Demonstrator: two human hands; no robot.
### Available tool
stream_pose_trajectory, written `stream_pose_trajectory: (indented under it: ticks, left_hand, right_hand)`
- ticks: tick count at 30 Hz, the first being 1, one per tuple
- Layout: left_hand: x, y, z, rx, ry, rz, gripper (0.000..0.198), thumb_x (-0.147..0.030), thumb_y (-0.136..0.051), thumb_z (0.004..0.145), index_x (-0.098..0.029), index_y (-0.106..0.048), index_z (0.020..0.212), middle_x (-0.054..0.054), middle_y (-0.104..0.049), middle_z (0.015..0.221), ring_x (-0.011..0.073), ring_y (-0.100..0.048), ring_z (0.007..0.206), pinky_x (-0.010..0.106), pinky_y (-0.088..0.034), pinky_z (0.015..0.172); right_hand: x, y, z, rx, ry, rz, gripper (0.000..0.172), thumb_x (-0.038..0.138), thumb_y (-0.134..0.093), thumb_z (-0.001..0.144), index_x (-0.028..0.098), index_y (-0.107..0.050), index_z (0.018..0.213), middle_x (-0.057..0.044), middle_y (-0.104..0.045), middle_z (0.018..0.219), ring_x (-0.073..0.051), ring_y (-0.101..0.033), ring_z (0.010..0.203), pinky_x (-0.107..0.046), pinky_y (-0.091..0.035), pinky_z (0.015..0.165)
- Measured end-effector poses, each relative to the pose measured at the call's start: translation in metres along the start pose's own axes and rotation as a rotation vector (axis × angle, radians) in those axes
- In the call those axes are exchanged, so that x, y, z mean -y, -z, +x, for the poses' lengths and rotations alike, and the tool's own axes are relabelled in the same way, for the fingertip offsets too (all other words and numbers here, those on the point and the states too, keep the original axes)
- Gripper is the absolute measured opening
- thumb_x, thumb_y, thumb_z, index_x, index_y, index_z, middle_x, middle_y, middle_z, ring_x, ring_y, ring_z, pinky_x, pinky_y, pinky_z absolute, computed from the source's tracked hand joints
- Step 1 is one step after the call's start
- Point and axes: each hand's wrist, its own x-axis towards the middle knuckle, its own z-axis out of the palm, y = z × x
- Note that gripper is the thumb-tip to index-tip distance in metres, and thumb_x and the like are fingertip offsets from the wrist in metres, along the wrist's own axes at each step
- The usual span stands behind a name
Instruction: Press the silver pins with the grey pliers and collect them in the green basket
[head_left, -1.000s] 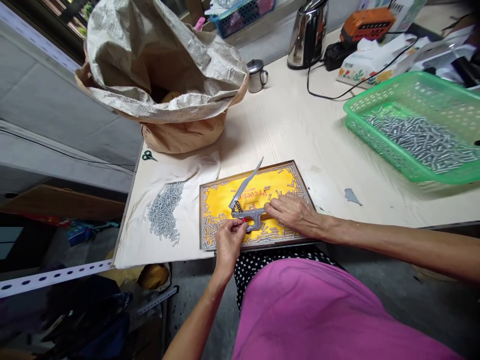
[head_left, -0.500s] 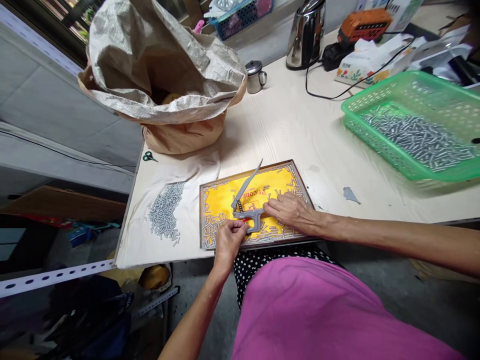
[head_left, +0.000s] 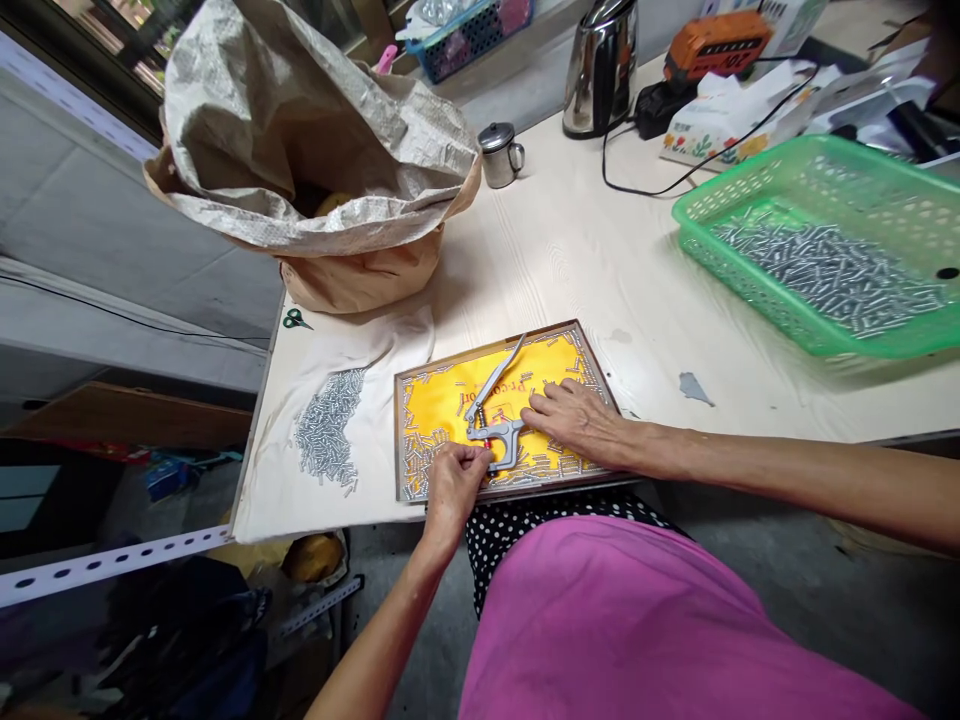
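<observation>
A yellow-lined shallow tray (head_left: 439,395) lies at the table's near edge, with small silver metal pins along its sides. Over it are grey hand pliers (head_left: 510,448) with a C-shaped frame, a spring and a long lever raised at an angle. My right hand (head_left: 574,418) has its fingers curled round the right end of the pliers, where the grip is hidden under them. At the lower jaw, near a red part, my left hand (head_left: 456,478) pinches thumb and forefinger together. Whatever they hold is too small to make out.
Left of the tray, a pile of metal pins (head_left: 330,430) lies on white cloth, with scissors (head_left: 297,319) behind. A large open sack (head_left: 360,270) stands at the back left. A green basket (head_left: 757,305) of pins is at right, a lidded cup (head_left: 499,160) and kettle (head_left: 600,75) behind.
The pliers' lever has come down slightly toward the frame. My left hand stays at the lower jaw, and my right hand has barely moved. The whole view has shifted a little.
</observation>
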Motion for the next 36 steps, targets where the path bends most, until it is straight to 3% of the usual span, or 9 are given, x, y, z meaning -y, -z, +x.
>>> stream_pose_trajectory:
  ticks: [10, 12, 15, 17, 19, 26, 31, 33, 36]
  left_hand:
    - [-0.006, 0.001, -0.005, -0.04, 0.013, 0.065, 0.035, -0.046, -0.061, 0.077, -0.013, -0.071, 0.069, 0.003, -0.061, 0.066, 0.0158, -0.06, 0.056, 0.026, -0.045, 0.055]
    - [-0.006, 0.001, -0.005, -0.045, 0.02, 0.056, 0.035, -0.046, -0.061, 0.077, -0.013, -0.071, 0.071, 0.003, -0.062, 0.067, 0.0156, -0.06, 0.056, 0.026, -0.045, 0.055]
    - [-0.006, 0.001, -0.005, -0.035, 0.028, 0.049, 0.034, -0.046, -0.062, 0.076, -0.013, -0.071, 0.069, 0.003, -0.062, 0.065, 0.0152, -0.059, 0.055, 0.026, -0.045, 0.054]
    - [-0.007, 0.002, -0.006, -0.032, 0.034, 0.047, 0.034, -0.046, -0.062, 0.076, -0.014, -0.07, 0.068, 0.002, -0.061, 0.063, 0.0151, -0.059, 0.054, 0.026, -0.044, 0.054]
    - [-0.009, 0.002, -0.006, -0.039, 0.038, 0.045, 0.033, -0.045, -0.063, 0.076, -0.014, -0.07, 0.069, 0.002, -0.061, 0.061, 0.0149, -0.059, 0.053, 0.025, -0.044, 0.054]
    - [-0.007, 0.001, -0.005, -0.039, 0.019, 0.071, 0.032, -0.044, -0.062, 0.077, -0.015, -0.068, 0.065, 0.001, -0.06, 0.059, 0.0148, -0.058, 0.053, 0.026, -0.043, 0.055]
    - [-0.004, 0.001, -0.008, -0.016, 0.043, 0.081, 0.032, -0.043, -0.06, 0.082, -0.014, -0.066, 0.069, 0.002, -0.06, 0.063, 0.0161, -0.06, 0.055, 0.027, -0.046, 0.055]
    - [-0.008, 0.001, -0.013, -0.095, -0.024, 0.145, 0.029, -0.041, -0.06, 0.085, -0.014, -0.064, 0.074, 0.005, -0.062, 0.073, 0.0178, -0.062, 0.062, 0.03, -0.05, 0.061]
    - [-0.021, -0.004, -0.015, -0.244, -0.298, 0.314, 0.028, -0.038, -0.065, 0.085, -0.014, -0.063, 0.1, 0.014, -0.062, 0.105, 0.0262, -0.063, 0.097, 0.042, -0.054, 0.084]
  right_hand:
    - [-0.001, 0.02, 0.009, 0.097, -0.07, 0.021, 0.014, 0.033, -0.058, 0.092, 0.021, -0.063, 0.094, -0.008, -0.063, 0.1, -0.025, -0.05, 0.098, -0.038, -0.035, 0.08]
    - [-0.004, 0.023, 0.009, 0.067, -0.054, 0.039, 0.029, 0.043, -0.065, 0.087, 0.019, -0.063, 0.103, -0.011, -0.061, 0.115, -0.028, -0.049, 0.106, -0.042, -0.037, 0.085]
    - [-0.012, 0.024, 0.01, -0.038, -0.031, 0.029, 0.07, 0.055, -0.074, 0.075, 0.017, -0.053, 0.129, -0.019, -0.044, 0.144, -0.035, -0.038, 0.128, -0.052, -0.033, 0.099]
    - [-0.019, 0.022, 0.014, -0.075, -0.032, 0.018, 0.09, 0.061, -0.076, 0.07, 0.016, -0.043, 0.14, -0.022, -0.035, 0.151, -0.039, -0.028, 0.137, -0.056, -0.028, 0.105]
    - [-0.027, 0.02, 0.019, -0.067, -0.035, 0.01, 0.096, 0.064, -0.077, 0.066, 0.015, -0.042, 0.142, -0.023, -0.036, 0.15, -0.041, -0.027, 0.138, -0.057, -0.029, 0.105]
    - [-0.037, 0.024, 0.037, 0.023, -0.029, -0.057, 0.094, 0.071, -0.073, 0.061, 0.014, -0.05, 0.132, -0.017, -0.056, 0.123, -0.036, -0.046, 0.113, -0.052, -0.034, 0.095]
    - [-0.035, 0.028, 0.037, 0.044, -0.048, -0.053, 0.082, 0.069, -0.071, 0.064, 0.012, -0.056, 0.121, -0.013, -0.058, 0.11, -0.03, -0.046, 0.102, -0.048, -0.033, 0.093]
    - [-0.034, 0.029, 0.036, 0.056, -0.062, -0.034, 0.077, 0.067, -0.072, 0.065, 0.011, -0.058, 0.116, -0.013, -0.058, 0.109, -0.03, -0.046, 0.101, -0.047, -0.033, 0.092]
    - [-0.031, 0.035, 0.036, 0.088, -0.066, -0.022, 0.069, 0.064, -0.072, 0.068, 0.011, -0.06, 0.11, -0.013, -0.058, 0.108, -0.029, -0.046, 0.098, -0.045, -0.033, 0.089]
